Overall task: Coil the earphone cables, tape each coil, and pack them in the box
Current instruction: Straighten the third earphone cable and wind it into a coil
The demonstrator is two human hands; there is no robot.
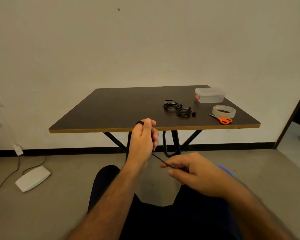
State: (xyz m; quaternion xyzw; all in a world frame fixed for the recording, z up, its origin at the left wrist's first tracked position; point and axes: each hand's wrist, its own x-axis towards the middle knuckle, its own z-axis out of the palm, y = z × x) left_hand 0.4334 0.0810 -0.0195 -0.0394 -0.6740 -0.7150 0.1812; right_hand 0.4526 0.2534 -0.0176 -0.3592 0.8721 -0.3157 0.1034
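Both hands worked just short of the counter's (163, 128) near edge: the left hand (143, 137) gripped a black earphone cable (160, 160), which the right hand (190, 172) pinched. Two coils (179, 109), box (210, 95), tape roll (223, 111) and scissors (221, 119) crowded the right side.

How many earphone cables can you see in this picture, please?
3. Two coiled cables lie side by side on the table, one nearer the box, the other closer to the front edge. A third cable is stretched between the left hand and right hand.
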